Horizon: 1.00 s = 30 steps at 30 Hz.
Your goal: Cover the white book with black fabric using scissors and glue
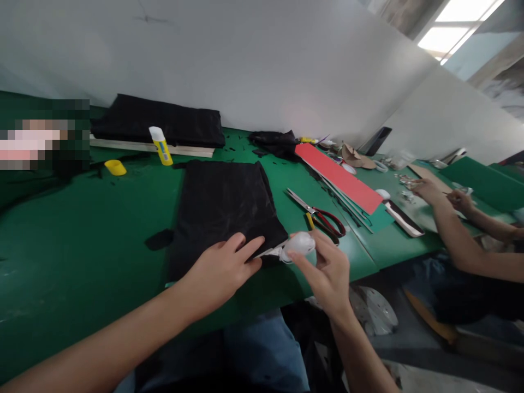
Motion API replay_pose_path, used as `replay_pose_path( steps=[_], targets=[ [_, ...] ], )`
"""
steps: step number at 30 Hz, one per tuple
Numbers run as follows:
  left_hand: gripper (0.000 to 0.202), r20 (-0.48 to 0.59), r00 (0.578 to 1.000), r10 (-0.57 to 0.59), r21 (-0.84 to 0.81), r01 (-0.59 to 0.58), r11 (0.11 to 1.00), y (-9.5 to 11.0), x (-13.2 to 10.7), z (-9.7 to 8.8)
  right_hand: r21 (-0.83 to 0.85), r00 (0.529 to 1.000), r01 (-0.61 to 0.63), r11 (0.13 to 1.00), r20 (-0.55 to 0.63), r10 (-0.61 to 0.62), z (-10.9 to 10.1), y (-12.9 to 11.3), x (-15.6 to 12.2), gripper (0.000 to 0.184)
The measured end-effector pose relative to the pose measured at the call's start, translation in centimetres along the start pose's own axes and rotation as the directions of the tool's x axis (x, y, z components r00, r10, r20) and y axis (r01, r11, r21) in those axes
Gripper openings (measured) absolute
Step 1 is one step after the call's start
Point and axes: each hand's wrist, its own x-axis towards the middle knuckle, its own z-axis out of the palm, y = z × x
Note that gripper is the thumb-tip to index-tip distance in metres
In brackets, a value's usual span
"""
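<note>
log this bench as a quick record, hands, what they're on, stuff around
left hand: fingers on black cloth, near its corner
right hand: holding white bottle at the cloth's edge
surface: green tabletop
right of cloth: red-handled scissors, red sheet
behind cloth, leftward: yellow glue stick
far right: another person's hands

Workshop, handcraft type: my long green worktop, shared with a co-worker at my right. Items marking it so: red-handled scissors, yellow glue stick, folded black material, red sheet, small black scraps.
</note>
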Motion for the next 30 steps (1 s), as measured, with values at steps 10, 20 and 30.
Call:
replay_pose_path(
  steps=[10,20,30],
  targets=[
    [0.031,-0.004,1.0,0.012,-0.014,-0.012,1.0,-0.13,0.03,0.05,-0.025,1.0,-0.017,1.0,0.002,0.017,0.06,0.27,0.06,0.009],
    [0.031,-0.017,1.0,0.008,-0.013,-0.008,1.0,-0.04,0.06,-0.03,0.02,0.998,-0.026,0.999,-0.056,0.027,0.37,0.83,-0.51,0.012],
    [0.029,-0.012,1.0,0.012,-0.009,-0.012,1.0,-0.02,0.05,-0.16,0.013,0.997,-0.045,0.999,-0.055,0.046,0.19,0.9,-0.82,0.013]
  ],
)
